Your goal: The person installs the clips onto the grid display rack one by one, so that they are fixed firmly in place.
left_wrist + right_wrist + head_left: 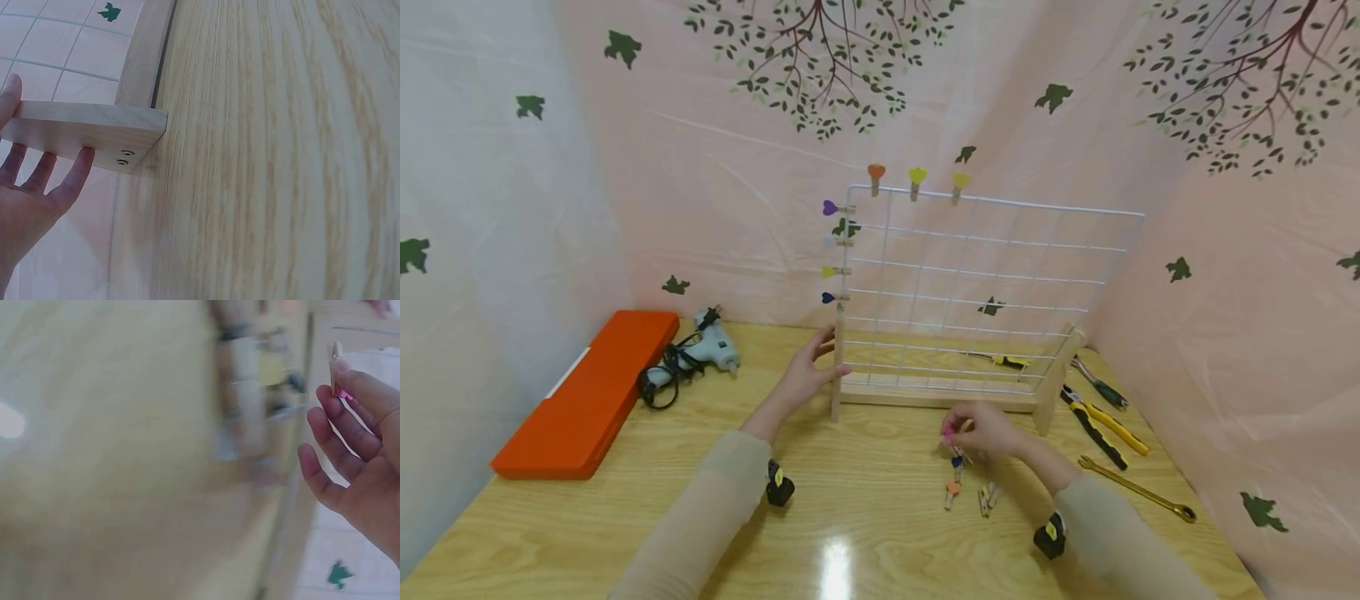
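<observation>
A white wire grid (1045, 206) stands upright in a wooden stand (940, 401). My left hand (799, 381) grips the stand's left side post (94, 115), thumb on one face and fingertips on the other. Between thumb and index finger, my right hand (991, 429) pinches a small wooden clothespin (336, 369) with a pink decoration, low in front of the stand. Heart-topped clothespins line the grid: an orange one (876, 173) and two yellow ones on top, and purple (829, 207), pale, yellow and dark blue ones down the left edge.
Loose clothespins, including an orange one (953, 488), lie below my right hand. Pliers (1101, 427), a wrench (1138, 490), a green-handled tool (1108, 393) and a yellow-black screwdriver (1011, 362) lie right and behind. At left are an orange case (587, 392) and a glue gun (713, 346).
</observation>
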A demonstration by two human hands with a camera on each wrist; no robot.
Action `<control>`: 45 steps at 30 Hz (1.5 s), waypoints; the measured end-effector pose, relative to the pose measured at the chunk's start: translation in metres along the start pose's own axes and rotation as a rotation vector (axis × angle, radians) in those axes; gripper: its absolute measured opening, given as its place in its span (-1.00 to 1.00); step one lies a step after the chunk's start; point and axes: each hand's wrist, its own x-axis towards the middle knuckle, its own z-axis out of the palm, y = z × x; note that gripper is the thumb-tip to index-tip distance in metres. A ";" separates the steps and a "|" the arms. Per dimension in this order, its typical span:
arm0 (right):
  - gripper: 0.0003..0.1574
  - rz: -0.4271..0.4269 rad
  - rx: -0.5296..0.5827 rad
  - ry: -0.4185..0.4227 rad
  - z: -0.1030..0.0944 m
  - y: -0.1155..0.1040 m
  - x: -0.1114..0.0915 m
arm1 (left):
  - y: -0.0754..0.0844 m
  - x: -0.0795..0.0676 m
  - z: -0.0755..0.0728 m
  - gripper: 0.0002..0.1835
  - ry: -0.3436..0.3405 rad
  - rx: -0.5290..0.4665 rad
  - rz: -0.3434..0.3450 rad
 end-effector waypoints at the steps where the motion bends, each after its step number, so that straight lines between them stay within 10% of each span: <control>1: -0.86 -0.003 -0.005 0.009 -0.005 -0.004 0.001 | 0.000 0.000 0.000 -0.17 0.000 0.000 0.000; 12: -0.76 -0.192 0.090 0.254 -0.103 -0.092 0.006 | -0.028 0.010 -0.001 -0.12 0.025 0.008 0.027; 18: -0.78 -0.336 0.006 0.620 -0.163 -0.158 0.007 | -0.022 0.007 -0.003 -0.14 0.013 0.002 0.025; 23: -0.76 -0.287 -0.145 0.845 -0.203 -0.176 0.019 | -0.028 0.012 -0.003 -0.15 0.027 0.011 0.038; 31: -0.72 -0.175 -0.190 0.900 -0.233 -0.170 0.042 | -0.011 0.004 -0.003 -0.15 -0.003 -0.031 0.020; 45: -0.70 -0.137 -0.285 0.802 -0.231 -0.169 0.048 | 0.000 -0.001 0.001 -0.16 -0.011 -0.013 0.013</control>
